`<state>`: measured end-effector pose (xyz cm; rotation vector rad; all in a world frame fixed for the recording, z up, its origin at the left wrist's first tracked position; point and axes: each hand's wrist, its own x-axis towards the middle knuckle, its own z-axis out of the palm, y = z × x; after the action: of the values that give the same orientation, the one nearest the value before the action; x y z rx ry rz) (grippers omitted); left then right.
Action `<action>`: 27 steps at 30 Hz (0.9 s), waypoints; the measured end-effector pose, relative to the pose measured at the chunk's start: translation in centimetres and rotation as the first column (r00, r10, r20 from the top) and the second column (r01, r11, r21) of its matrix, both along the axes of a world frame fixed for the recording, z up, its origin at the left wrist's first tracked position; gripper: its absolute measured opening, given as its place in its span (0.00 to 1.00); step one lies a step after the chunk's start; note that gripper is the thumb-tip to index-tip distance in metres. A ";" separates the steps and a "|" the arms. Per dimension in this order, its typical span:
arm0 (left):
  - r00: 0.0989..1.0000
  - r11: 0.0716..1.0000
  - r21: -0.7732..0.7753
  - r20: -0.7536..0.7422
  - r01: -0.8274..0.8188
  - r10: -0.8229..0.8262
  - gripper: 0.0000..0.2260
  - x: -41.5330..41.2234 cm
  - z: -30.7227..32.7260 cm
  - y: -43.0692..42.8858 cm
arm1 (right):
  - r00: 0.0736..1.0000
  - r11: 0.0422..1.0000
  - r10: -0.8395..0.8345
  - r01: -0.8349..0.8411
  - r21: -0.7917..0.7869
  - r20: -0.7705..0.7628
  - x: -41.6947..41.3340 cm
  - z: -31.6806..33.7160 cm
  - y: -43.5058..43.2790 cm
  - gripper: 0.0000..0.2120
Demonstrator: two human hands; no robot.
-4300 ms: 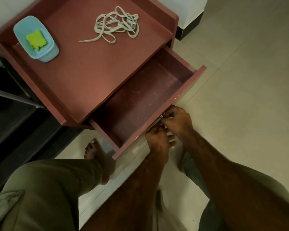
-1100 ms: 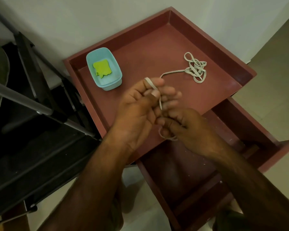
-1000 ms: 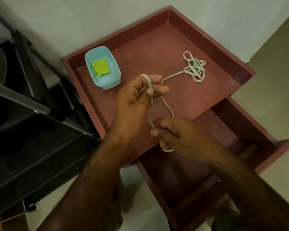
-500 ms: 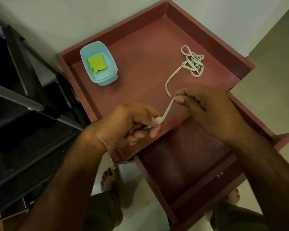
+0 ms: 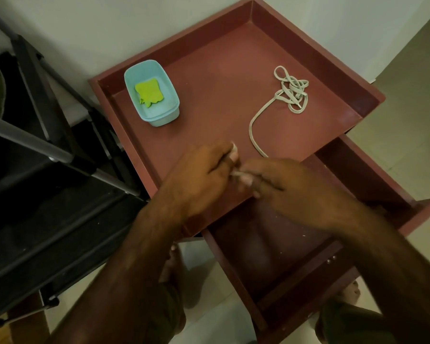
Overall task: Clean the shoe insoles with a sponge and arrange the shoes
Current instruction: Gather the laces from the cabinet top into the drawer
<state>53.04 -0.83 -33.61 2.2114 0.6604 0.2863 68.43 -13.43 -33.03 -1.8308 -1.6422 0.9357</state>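
While both hands meet over the front edge of the red table [image 5: 209, 70], they share one end of a pale shoelace [image 5: 292, 91]. The left hand [image 5: 201, 177] has its fingers curled, with a bit of the lace showing at its fingertips. The right hand [image 5: 283, 187] is just beside it, fingers bent, pinching a short stretch of lace that shows between the two hands. From there a single strand curves across the table top to a loose tangle near the table's back right side. A green sponge [image 5: 149, 93] lies inside a light blue tub [image 5: 159, 115] at the table's back left corner, well apart from the hands. A drawer [image 5: 258, 256] stands pulled out below the table's front. A black rack [image 5: 47, 194] stands to the table's left.
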 end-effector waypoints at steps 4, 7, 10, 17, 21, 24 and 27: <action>0.982 0.894 -0.439 -0.113 0.089 -0.154 0.18 -0.4 1.4 0.0 | 0.936 0.983 -0.128 0.076 0.166 0.329 3.4 0.0 -0.6 0.08; 0.949 0.576 -0.809 -0.083 0.113 -0.304 0.15 -0.6 2.6 -0.4 | 0.860 0.959 -0.204 0.079 0.273 0.467 3.7 -0.4 -0.5 0.11; 0.927 0.238 -0.906 0.299 0.351 -0.227 0.11 -0.3 3.5 -0.4 | 0.898 0.950 -0.224 0.113 0.293 0.380 3.1 -0.8 -0.5 0.14; 0.764 0.767 -0.641 0.505 0.020 0.402 0.14 1.8 1.5 0.0 | 1.000 0.992 0.003 -0.004 -0.129 -0.006 0.3 -1.7 -0.9 0.11; 0.996 0.999 0.052 0.086 -0.012 0.007 0.19 0.1 0.1 1.1 | 0.994 0.994 -0.018 0.006 -0.109 -0.111 0.0 -0.8 -1.3 0.12; 0.975 0.955 -0.276 -0.158 0.107 -0.155 0.26 -0.5 0.6 0.3 | 0.993 0.997 -0.060 0.055 0.057 0.102 1.9 -0.3 -1.2 0.10; 0.950 0.652 -0.750 -0.117 0.107 -0.290 0.18 -0.6 1.6 0.0 | 0.971 0.986 -0.113 0.083 0.148 0.211 2.7 -1.0 -1.2 0.09</action>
<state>52.48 -0.79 -31.97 1.4957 0.5128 -0.3262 71.14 -14.67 -34.02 -1.9548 -1.6806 0.5793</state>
